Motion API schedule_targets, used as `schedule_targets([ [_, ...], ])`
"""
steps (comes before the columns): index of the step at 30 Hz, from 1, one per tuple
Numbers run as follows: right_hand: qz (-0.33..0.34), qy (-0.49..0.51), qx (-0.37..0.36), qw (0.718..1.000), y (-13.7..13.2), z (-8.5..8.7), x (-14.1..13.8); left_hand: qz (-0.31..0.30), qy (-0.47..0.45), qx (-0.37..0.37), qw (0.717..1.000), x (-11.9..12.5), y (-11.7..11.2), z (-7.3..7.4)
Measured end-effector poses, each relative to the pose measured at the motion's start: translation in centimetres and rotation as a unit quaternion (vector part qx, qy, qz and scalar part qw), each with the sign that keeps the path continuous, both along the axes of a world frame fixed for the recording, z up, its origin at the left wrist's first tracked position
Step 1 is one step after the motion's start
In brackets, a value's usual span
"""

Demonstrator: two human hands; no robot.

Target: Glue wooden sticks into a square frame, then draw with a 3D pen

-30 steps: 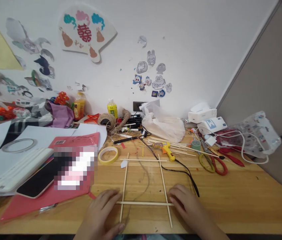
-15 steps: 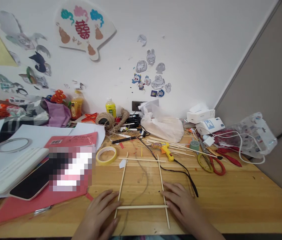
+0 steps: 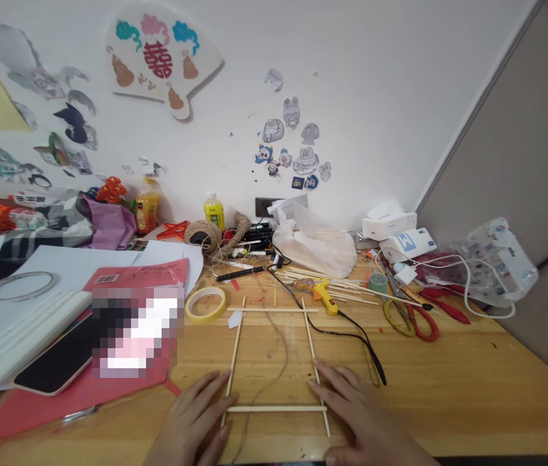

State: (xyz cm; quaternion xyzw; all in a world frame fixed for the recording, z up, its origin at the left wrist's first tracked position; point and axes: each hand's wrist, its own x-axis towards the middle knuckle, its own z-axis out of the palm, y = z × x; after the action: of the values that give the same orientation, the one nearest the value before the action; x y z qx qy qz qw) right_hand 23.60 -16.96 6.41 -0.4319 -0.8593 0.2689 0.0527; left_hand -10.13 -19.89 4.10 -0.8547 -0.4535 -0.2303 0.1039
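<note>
Several thin wooden sticks (image 3: 274,310) lie on the wooden table (image 3: 448,382) as a rectangular frame. My left hand (image 3: 196,417) lies flat and open at the frame's near left corner, fingertips touching the left upright stick (image 3: 233,353). My right hand (image 3: 358,411) is spread open at the near right corner, fingers on the right upright stick (image 3: 311,346). The near cross stick (image 3: 276,408) runs between both hands. A loose strand of twine (image 3: 281,353) curls inside the frame.
A yellow glue gun (image 3: 325,296) with a black cord lies just beyond the frame, a tape roll (image 3: 206,303) to its left. Red scissors (image 3: 419,318), more sticks, a white plastic bag (image 3: 315,246) and twine ball (image 3: 204,234) crowd the back. Red folder (image 3: 60,395), phone and papers fill the left.
The upright sticks have shifted slightly left and the near cross stick slid toward me. Both hands moved in a little with them and stay flat on the corners.
</note>
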Motion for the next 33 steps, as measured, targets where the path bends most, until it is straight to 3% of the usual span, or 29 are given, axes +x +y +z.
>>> schedule_targets([
  [11, -0.037, -0.024, 0.000, 0.999, -0.2, -0.1, -1.2, 0.001, 0.044, 0.007, 0.999, 0.1, -0.1, 0.3],
  [17, -0.026, -0.014, 0.030, 0.999, -0.2, -0.7, -0.8, 0.005, 0.023, -0.010, 1.000, -0.1, -0.3, 0.6],
  [25, -0.024, 0.057, 0.144, 0.988, -0.3, -1.6, -0.4, 0.023, -0.055, -0.017, 0.998, -0.3, -0.4, 0.7],
  [33, -0.030, 0.045, 0.137, 0.989, -0.4, -1.3, -0.6, 0.031, -0.028, -0.014, 0.999, 0.2, -0.4, 0.7],
])
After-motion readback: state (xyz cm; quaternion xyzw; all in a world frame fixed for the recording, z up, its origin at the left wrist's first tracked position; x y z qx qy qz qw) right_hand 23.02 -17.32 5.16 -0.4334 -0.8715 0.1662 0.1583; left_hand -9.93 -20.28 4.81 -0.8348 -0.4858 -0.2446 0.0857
